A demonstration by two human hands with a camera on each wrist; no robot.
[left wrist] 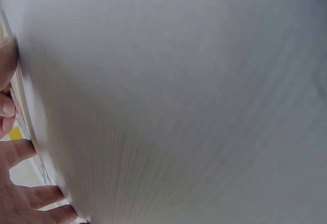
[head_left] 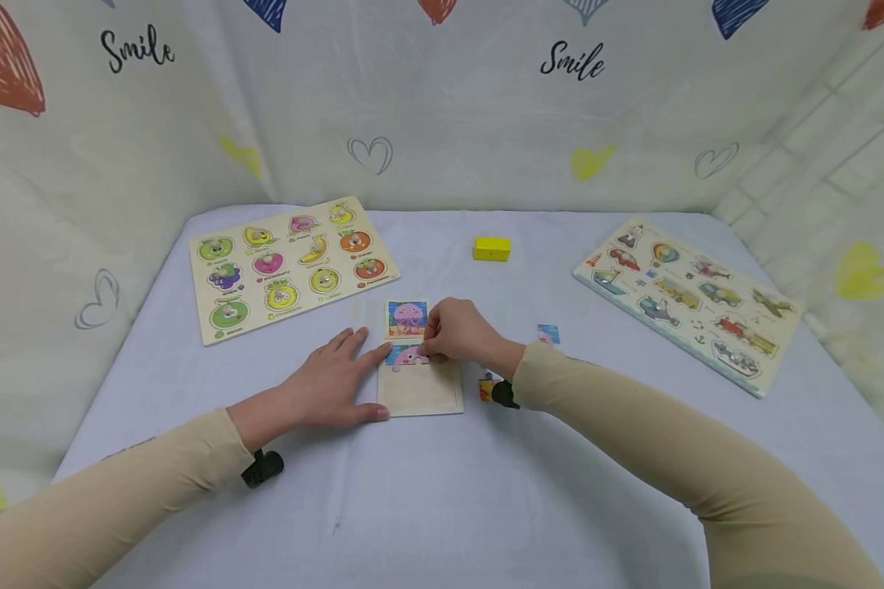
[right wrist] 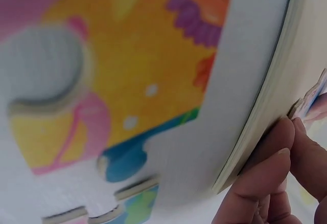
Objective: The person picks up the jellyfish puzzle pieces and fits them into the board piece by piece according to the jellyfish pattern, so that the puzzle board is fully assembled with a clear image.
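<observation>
A small wooden puzzle tray lies at the middle of the table, with a pink octopus picture at its top. Below that picture sits a blue and pink puzzle piece. My right hand pinches a puzzle piece over the tray; its fingers hide part of it in the head view. Spread out flat, my left hand touches the tray's left edge with thumb and index finger. In the left wrist view, its fingertips rest along that edge.
Loose pieces lie right of the tray: a blue and pink one and a yellow-orange one under the right wrist. A fruit puzzle board is at back left, a vehicle board at right, a yellow block at the back.
</observation>
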